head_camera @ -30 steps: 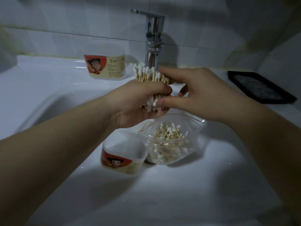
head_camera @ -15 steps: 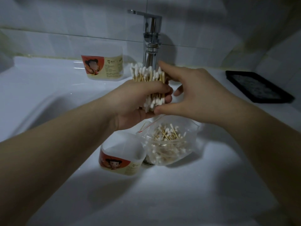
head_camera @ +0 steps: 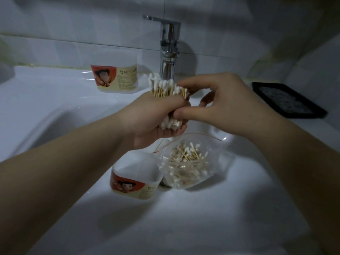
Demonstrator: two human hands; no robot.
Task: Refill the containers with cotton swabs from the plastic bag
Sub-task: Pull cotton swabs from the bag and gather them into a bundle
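My left hand (head_camera: 152,115) grips the swab bundle (head_camera: 165,88), right hand (head_camera: 226,105) pinches it; bag (head_camera: 213,151) and container (head_camera: 128,184) lie below, tap (head_camera: 168,52) behind.

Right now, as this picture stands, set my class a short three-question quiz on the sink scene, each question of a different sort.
1. True or false: the left hand grips a bundle of swabs upright.
2. What sits right next to the plastic bag? A) an open container B) a soap bar C) a towel
3. Fill in: the second container stands at the back, left of the ____.
Key: 1 true; 2 A; 3 faucet.
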